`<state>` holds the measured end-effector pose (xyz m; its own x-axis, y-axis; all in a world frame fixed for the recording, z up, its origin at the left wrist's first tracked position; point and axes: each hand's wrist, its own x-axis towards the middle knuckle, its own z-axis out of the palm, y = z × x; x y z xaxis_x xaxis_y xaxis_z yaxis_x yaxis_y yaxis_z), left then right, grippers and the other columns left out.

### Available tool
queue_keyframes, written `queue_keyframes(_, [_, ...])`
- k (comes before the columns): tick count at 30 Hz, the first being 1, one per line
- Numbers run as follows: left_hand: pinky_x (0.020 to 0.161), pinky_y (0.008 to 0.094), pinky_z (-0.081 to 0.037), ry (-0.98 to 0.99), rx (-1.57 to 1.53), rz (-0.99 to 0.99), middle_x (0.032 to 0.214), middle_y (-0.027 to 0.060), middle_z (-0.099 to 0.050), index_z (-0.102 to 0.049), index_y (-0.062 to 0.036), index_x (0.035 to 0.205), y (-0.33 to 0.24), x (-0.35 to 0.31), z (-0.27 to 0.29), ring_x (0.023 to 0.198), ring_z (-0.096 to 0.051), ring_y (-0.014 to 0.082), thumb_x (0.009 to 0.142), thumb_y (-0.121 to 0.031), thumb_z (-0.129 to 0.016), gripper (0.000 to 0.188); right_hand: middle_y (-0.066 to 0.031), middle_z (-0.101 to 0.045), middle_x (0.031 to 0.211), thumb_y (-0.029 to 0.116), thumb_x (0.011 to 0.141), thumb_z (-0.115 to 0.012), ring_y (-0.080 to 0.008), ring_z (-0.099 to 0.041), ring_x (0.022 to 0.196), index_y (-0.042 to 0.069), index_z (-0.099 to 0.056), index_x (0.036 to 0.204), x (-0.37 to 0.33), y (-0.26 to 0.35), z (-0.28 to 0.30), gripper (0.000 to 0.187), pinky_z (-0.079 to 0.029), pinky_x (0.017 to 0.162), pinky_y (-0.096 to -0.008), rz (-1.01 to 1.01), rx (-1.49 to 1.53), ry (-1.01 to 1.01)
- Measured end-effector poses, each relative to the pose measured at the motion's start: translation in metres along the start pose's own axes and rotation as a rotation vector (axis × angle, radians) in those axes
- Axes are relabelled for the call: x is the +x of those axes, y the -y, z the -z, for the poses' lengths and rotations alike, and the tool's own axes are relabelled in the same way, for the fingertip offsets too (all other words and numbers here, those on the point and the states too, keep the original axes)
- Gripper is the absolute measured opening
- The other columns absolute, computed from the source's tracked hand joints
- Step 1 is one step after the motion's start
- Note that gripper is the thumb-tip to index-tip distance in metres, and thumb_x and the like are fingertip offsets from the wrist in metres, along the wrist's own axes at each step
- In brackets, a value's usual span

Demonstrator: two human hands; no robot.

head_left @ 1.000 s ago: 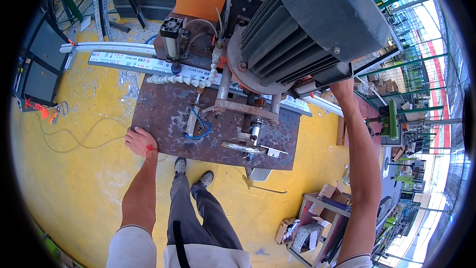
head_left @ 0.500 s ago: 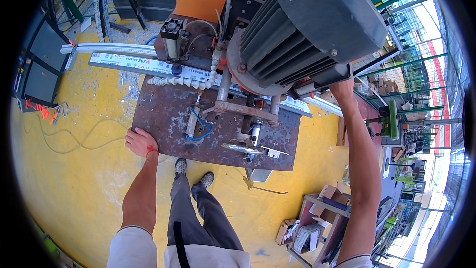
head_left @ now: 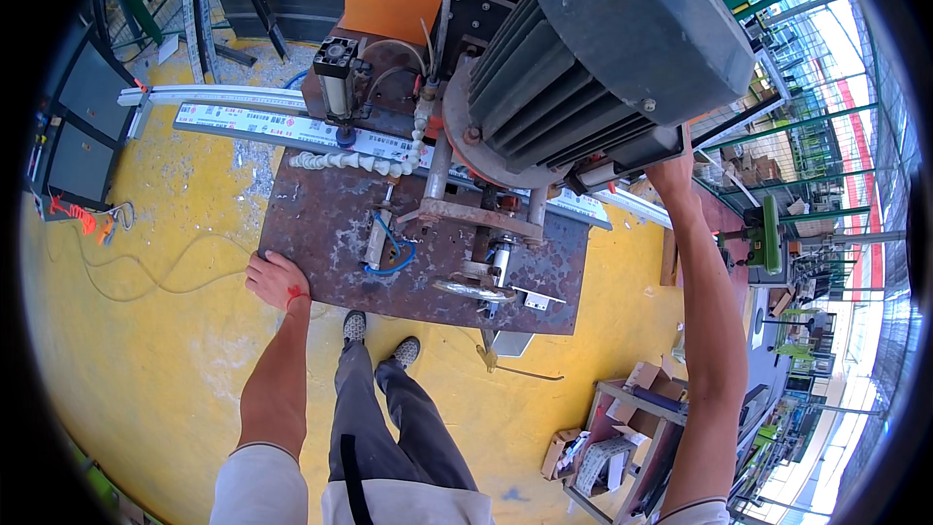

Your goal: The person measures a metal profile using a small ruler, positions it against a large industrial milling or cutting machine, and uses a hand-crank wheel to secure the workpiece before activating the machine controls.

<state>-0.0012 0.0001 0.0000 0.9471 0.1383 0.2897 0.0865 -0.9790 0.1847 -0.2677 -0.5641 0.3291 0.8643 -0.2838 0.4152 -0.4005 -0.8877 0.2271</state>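
My left hand (head_left: 278, 279) rests at the left front corner of a brown, stained metal worktable (head_left: 311, 224), its fingers curled over the edge. On the right, my right arm reaches up to the side of a big dark grey finned motor (head_left: 583, 68). Only part of my right hand (head_left: 671, 175) shows beside the motor's lower box; its fingers are hidden there. Beneath the motor, long pale profiles with a printed film (head_left: 262, 123) lie across the table. A black-topped pneumatic cylinder (head_left: 337, 83) stands over them at the left. A white segmented coolant hose (head_left: 355, 163) hangs in front.
A small cylinder with a blue air hose (head_left: 397, 267) and a handwheel (head_left: 474, 289) sit on the tabletop. A cart with cardboard boxes (head_left: 622, 428) stands at lower right, a dark cabinet (head_left: 87, 126) at left. A thin cable (head_left: 155, 282) trails over the yellow floor.
The motor has shifted very slightly to the left. Both my hands keep their places.
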Motion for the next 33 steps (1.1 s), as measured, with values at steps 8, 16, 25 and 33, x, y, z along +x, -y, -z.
queue_keyframes(8, [0.094,0.0487,-0.046,0.002,0.002,0.004,0.114,0.021,-0.065,-0.062,-0.0012,0.127,0.001,0.001,0.0,0.105,-0.059,0.0394,0.109,-0.033,-0.045,0.04,-0.0225,-0.055,0.133,0.004,0.078,-0.081,-0.0436,-0.056,0.12,0.005,-0.063,0.134,0.002,0.006,0.005,0.06,-0.051,0.099,-0.0496,-0.016,0.006,0.013])
queue_keyframes(16, [0.093,0.0486,-0.046,-0.014,-0.003,-0.006,0.115,0.021,-0.065,-0.062,-0.0012,0.128,0.003,0.0,-0.004,0.105,-0.059,0.0394,0.109,-0.033,-0.045,0.041,-0.0221,-0.056,0.134,0.006,0.082,-0.077,-0.0433,-0.055,0.123,0.006,-0.063,0.135,0.002,0.004,0.001,0.055,-0.05,0.102,-0.0487,-0.048,0.022,0.012])
queue_keyframes(25, [0.093,0.0484,-0.046,0.0,-0.002,0.003,0.115,0.0205,-0.065,-0.062,-0.0017,0.128,-0.001,0.001,0.0,0.105,-0.059,0.0391,0.108,-0.033,-0.046,0.04,-0.0224,-0.056,0.13,0.007,0.083,-0.076,-0.0432,-0.056,0.121,0.007,-0.063,0.135,-0.002,0.0,0.001,0.054,-0.05,0.101,-0.0488,-0.017,0.013,-0.002])
queue_keyframes(33, [0.093,0.0487,-0.046,-0.002,-0.003,0.016,0.116,0.0213,-0.065,-0.061,-0.0015,0.128,-0.002,-0.001,0.001,0.105,-0.059,0.0396,0.108,-0.033,-0.045,0.04,-0.0233,-0.058,0.131,0.008,0.084,-0.073,-0.0451,-0.057,0.12,0.001,-0.06,0.137,-0.003,0.004,0.004,0.055,-0.05,0.102,-0.0504,0.017,-0.012,0.054])
